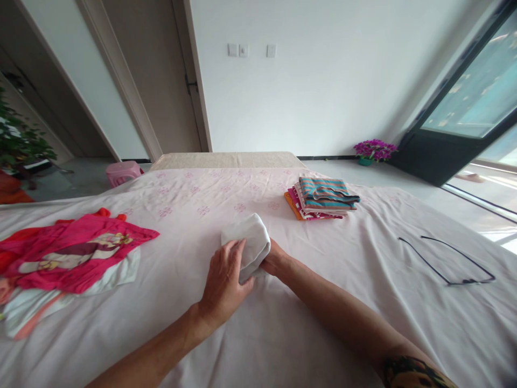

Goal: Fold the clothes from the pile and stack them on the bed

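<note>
A small white folded piece of clothing (251, 237) is between my hands, its kind not clear from the fold. My left hand (226, 275) grips its near left side, fingers over the top and thumb below. From the right, my right hand (273, 258) holds the same white bundle, with its fingers hidden behind and under the cloth. Further right lies a neat stack of folded clothes (323, 198), blue-and-brown striped on top, with pink and orange ones beneath. At the left is a loose pile with a bright pink printed garment (81, 253) over white and red ones.
Everything lies on a pale pink flowered sheet (194, 188). Black-framed glasses (470, 282) rest on it at the right. Beyond stand a pink stool (123, 171) and a pot of purple flowers (375, 150) near the glass door. A leafy plant (22, 134) is at far left.
</note>
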`<state>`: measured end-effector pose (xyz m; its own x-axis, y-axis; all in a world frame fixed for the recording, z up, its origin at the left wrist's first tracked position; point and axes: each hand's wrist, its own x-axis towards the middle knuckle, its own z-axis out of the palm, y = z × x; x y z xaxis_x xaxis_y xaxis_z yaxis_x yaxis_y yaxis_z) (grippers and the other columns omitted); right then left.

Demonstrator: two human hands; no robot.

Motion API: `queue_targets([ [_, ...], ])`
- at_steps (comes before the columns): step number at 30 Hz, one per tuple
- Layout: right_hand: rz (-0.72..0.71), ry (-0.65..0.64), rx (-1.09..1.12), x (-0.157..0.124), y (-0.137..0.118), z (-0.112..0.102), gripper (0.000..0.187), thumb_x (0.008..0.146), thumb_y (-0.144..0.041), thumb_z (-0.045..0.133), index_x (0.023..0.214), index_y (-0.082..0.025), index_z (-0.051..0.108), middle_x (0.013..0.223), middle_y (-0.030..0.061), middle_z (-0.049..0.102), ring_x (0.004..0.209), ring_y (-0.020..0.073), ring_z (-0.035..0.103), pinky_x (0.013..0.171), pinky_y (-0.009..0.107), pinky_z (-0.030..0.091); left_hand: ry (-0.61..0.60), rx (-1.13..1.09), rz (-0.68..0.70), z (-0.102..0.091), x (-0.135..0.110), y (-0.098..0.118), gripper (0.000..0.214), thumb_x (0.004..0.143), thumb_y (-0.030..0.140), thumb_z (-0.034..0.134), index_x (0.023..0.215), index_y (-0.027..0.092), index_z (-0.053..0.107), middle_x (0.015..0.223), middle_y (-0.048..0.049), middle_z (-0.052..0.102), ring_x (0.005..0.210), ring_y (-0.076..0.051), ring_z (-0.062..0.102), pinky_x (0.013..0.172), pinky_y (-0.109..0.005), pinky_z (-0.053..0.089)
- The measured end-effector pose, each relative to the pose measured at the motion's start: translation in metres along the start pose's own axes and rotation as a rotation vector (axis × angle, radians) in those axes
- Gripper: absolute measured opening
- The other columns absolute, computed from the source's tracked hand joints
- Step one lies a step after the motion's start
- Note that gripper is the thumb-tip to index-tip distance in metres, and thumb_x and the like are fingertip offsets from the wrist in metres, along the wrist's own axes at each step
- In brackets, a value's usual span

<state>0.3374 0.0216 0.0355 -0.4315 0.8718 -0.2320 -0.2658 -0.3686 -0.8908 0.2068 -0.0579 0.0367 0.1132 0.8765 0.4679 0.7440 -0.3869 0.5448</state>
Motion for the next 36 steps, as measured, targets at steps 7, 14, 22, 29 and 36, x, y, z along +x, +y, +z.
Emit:
queue_targets([
  [7,0.042,0.036,-0.017,-0.009,-0.022,-0.012,0.036,0.076,-0.042,0.065,0.099,-0.015,0.069,0.073,0.0063,0.069,0.072,0.0222,0.064,0.067,0.034,0.053,-0.01,0.294,0.188,0.015,-0.006,-0.034,0.065,0.084,0.0,0.044,0.145,0.024,0.044,0.149,-0.0139,0.044,0.141,-0.031,0.038,0.111,-0.054,0.04],
  [14,0.024,0.228,-0.249,-0.005,-0.03,-0.054,0.054,0.078,-0.036,0.06,0.129,-0.021,0.055,0.093,0.0049,0.07,0.081,0.0194,0.064,0.067,0.03,0.05,-0.169,0.392,0.286,0.016,-0.013,-0.03,0.05,0.091,0.006,0.042,0.136,0.022,0.058,0.149,-0.0135,0.05,0.146,-0.033,0.033,0.114,-0.059,0.034],
  [22,-0.147,0.304,-0.396,0.001,-0.009,-0.059,0.075,0.063,-0.019,0.056,0.137,-0.013,0.048,0.091,0.0049,0.068,0.077,0.0185,0.063,0.064,0.027,0.047,-0.178,0.214,0.222,-0.001,-0.005,-0.021,0.04,0.098,0.028,0.043,0.133,0.022,0.059,0.144,-0.0112,0.056,0.141,-0.029,0.041,0.116,-0.055,0.032],
  [29,-0.203,0.27,-0.433,0.004,-0.008,-0.057,0.07,0.066,-0.022,0.062,0.135,-0.017,0.051,0.092,0.0048,0.07,0.079,0.0207,0.064,0.07,0.032,0.052,-0.187,0.233,0.088,0.024,0.013,-0.029,0.06,0.091,0.042,0.058,0.142,0.011,0.05,0.155,-0.0228,0.039,0.147,-0.039,0.027,0.116,-0.062,0.027],
  [36,-0.185,0.136,-0.309,-0.012,-0.036,-0.018,0.067,0.076,-0.03,0.065,0.141,-0.018,0.05,0.105,0.008,0.071,0.09,0.0221,0.066,0.076,0.033,0.054,-0.071,-0.486,-0.257,-0.004,0.027,-0.02,0.054,0.094,0.052,0.048,0.135,0.018,0.058,0.146,-0.0146,0.054,0.143,-0.03,0.038,0.118,-0.05,0.027],
])
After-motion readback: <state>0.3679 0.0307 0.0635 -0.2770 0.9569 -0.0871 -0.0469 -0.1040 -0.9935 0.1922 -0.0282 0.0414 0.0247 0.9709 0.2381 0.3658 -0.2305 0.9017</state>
